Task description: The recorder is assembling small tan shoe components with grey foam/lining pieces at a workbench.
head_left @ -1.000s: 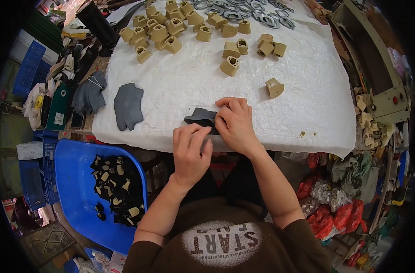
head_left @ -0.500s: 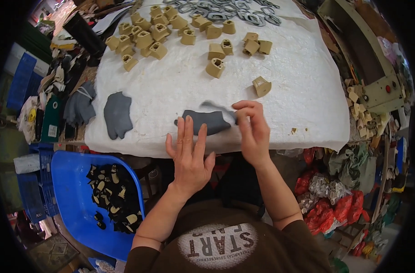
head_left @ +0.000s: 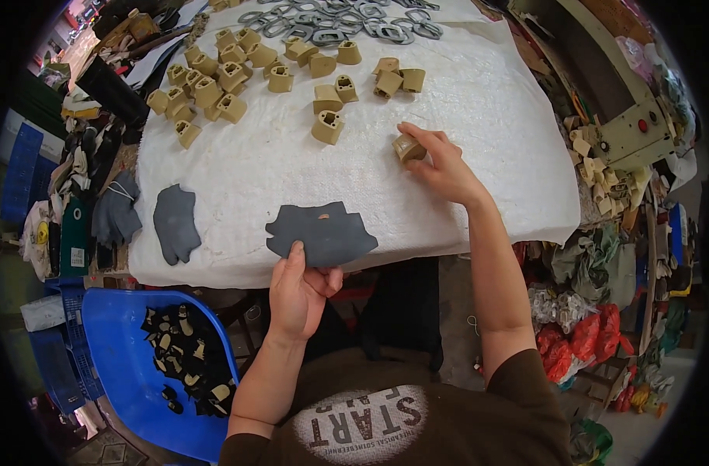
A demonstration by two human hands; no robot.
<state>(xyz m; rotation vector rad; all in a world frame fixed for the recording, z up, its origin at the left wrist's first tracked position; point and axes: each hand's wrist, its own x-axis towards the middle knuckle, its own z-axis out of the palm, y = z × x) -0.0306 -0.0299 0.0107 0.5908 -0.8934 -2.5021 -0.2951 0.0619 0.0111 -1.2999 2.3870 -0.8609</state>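
Note:
My left hand pinches the lower edge of a dark grey cut piece of sheet material, thumb on top and fingers underneath, at the table's near edge. A small pale tan spot shows near its upper edge. Farther right, my right hand has its thumb and fingers around a tan shoe heel on the white-covered table. Another dark grey piece lies flat to the left, beside a tied bundle of dark grey pieces.
Several tan shoe heels are spread across the white table cover. Grey ring-like pieces lie at the far edge. A blue basin with black-and-tan pieces stands below left. A beige machine frame and red bags are at right.
My left hand has gone from lying flat on the grey piece to gripping its near edge. My right hand has left a thin grey strip and moved out to a tan heel.

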